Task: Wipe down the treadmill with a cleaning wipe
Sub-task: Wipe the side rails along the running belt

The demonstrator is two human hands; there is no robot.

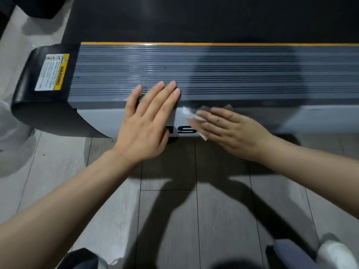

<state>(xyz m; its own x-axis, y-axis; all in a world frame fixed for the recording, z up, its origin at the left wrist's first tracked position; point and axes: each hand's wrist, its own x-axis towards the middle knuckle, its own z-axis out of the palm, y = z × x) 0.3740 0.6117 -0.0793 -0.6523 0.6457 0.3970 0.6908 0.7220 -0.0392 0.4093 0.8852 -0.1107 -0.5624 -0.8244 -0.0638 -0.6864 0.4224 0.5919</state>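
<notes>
A long treadmill (252, 74) lies across the view, its grey ribbed side rail (213, 70) edged by a thin orange stripe (194, 44) next to the black running belt (194, 18). Below the rail runs a pale grey side panel (320, 117) printed with black letters (184, 129) that are partly hidden by the hands. The left hand (147, 121) lies flat with straight, slightly spread fingers, its fingertips resting on the near edge of the ribbed rail and its palm over the side panel; it grasps nothing. Just beside it, the right hand (231, 131) presses a crumpled white cleaning wipe (191, 115) against the pale side panel with straight, flat fingers; the wipe sticks out past the fingertips and below the hand, and this hand is blurred. At the treadmill's left end, a rounded black end cap (38, 105) carries a white and yellow warning label (52, 72). The machine stands on a floor of grey wood-look planks (174, 210), where the arms throw dark shadows. A white object (11, 121) sits at the left edge, too cut off to identify.
</notes>
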